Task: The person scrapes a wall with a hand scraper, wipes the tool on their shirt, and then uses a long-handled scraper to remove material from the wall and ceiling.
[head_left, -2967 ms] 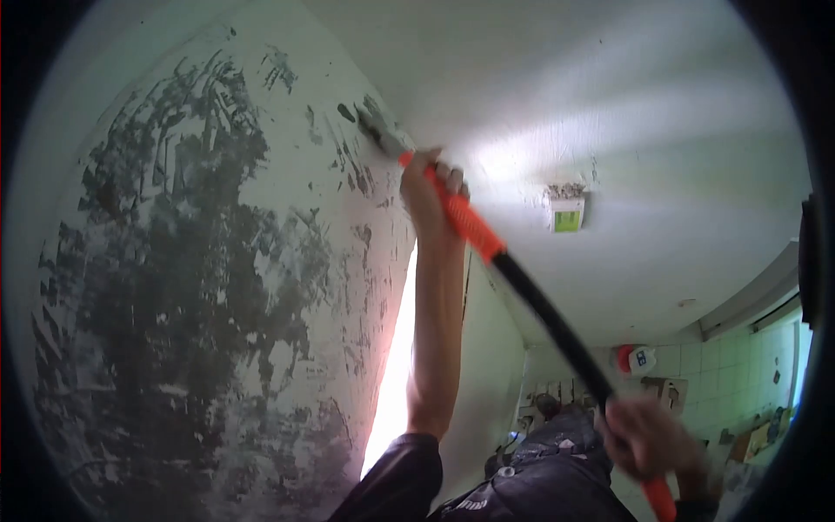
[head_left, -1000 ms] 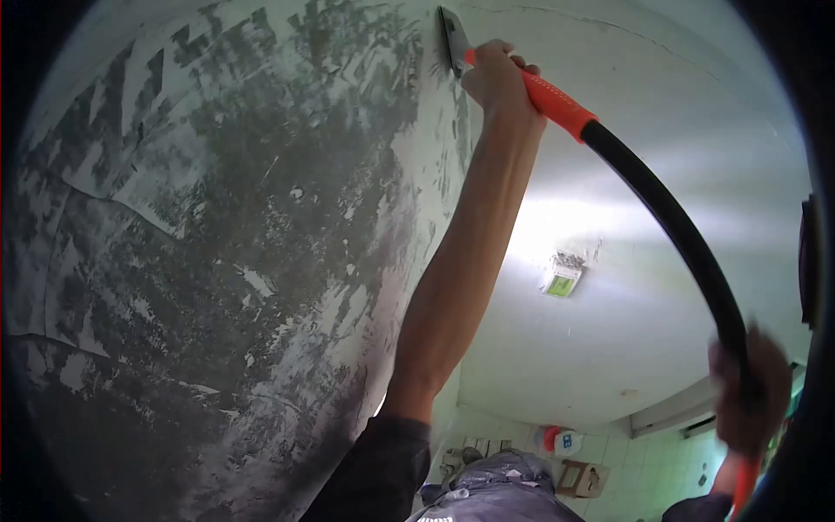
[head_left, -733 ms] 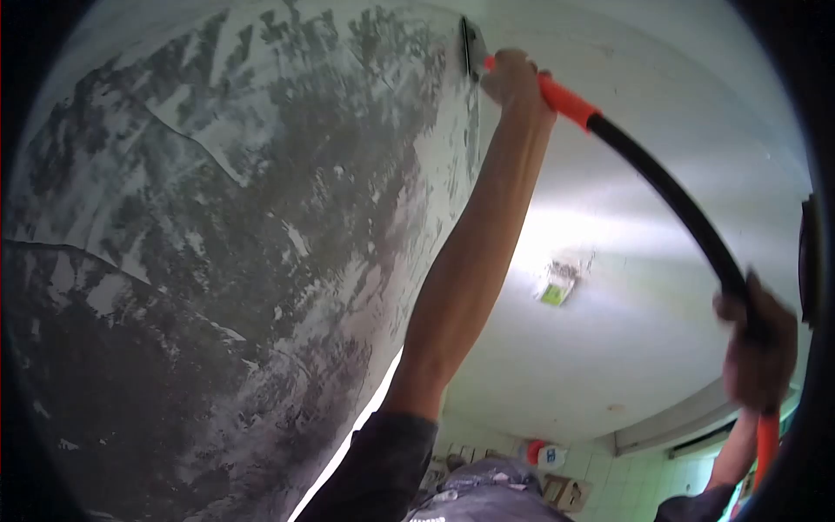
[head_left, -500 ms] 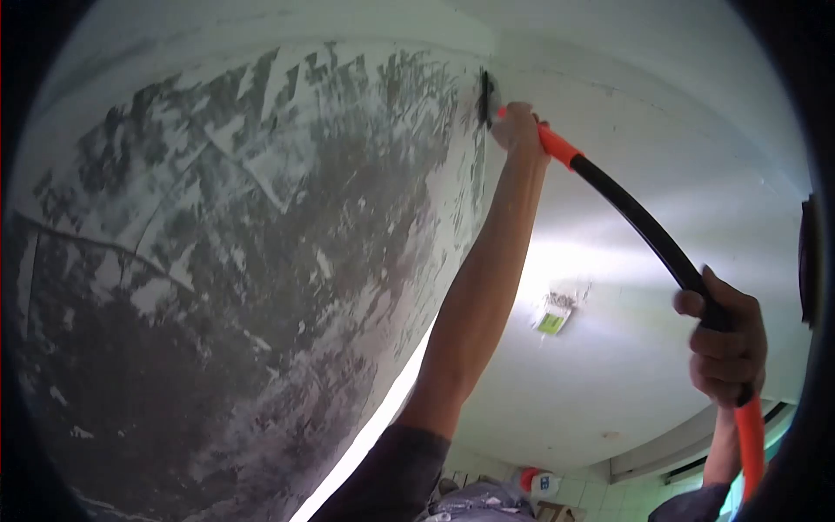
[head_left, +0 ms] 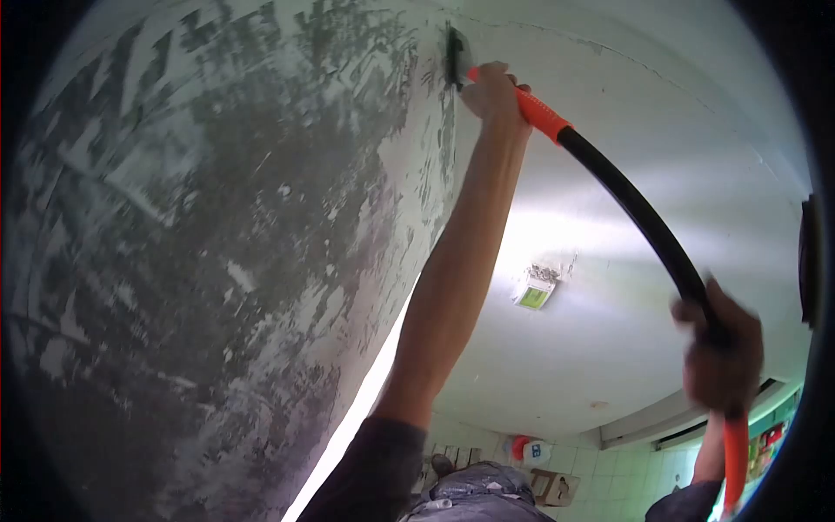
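My left hand (head_left: 494,94) is closed round the orange grip of a long-handled scraper (head_left: 631,196), near its head. The dark blade (head_left: 454,57) touches the wall strip by the corner at the top. Lower on the right, my right hand (head_left: 722,348), a little blurred, wraps round the black part of the same pole. Its lower orange end shows below that hand. The surface on the left (head_left: 252,217) is grey and patchy, with white remnants.
A white wall (head_left: 609,348) stands to the right, with a white and green box (head_left: 534,291) on it. Far below are grey cloth (head_left: 483,487), a red and white container (head_left: 531,450), a wooden piece (head_left: 555,487) and floor tiles. A dark object (head_left: 809,261) is at the right edge.
The view has shifted, so the wall box and grey surface appear lower and to the left. Both hands still hold the pole, and the blade appears higher and further left in view.
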### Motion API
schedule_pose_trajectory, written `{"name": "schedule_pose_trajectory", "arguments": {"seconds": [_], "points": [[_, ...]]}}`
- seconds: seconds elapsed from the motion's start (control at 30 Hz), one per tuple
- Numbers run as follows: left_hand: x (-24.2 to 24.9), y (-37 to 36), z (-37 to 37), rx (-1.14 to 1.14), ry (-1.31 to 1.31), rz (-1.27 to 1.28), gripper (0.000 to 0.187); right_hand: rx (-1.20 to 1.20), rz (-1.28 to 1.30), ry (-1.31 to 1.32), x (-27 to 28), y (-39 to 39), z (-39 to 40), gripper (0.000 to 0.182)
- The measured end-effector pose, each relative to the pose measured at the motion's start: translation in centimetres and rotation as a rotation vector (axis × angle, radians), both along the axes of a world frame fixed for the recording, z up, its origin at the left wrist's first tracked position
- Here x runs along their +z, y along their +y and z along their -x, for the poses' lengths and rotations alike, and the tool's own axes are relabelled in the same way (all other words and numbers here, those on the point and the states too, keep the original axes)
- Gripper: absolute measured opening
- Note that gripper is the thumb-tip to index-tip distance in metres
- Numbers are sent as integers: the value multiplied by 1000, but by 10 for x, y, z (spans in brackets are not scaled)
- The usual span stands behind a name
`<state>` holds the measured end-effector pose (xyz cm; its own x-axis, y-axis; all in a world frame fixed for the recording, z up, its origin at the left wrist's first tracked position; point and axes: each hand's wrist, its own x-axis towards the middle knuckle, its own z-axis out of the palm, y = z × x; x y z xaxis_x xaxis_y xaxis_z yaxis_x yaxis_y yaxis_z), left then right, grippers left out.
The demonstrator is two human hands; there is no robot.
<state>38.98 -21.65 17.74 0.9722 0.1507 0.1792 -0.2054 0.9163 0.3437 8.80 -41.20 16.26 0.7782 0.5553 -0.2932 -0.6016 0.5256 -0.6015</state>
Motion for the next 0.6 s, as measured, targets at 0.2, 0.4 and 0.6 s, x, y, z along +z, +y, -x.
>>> {"name": "schedule_pose_trajectory", "arguments": {"seconds": [0.2,0.4,0.6], "points": [[-6,25,52,-8,-16,11,9,-418,257,-238,-6,19,53,29],[-47,-28,-34,-13,-58,164,12,-144,-123,35,-20,-11,1,41],[-54,-4,-8,-7,107,-119,15,-29,130,-8,-32,15,6,34]]}}
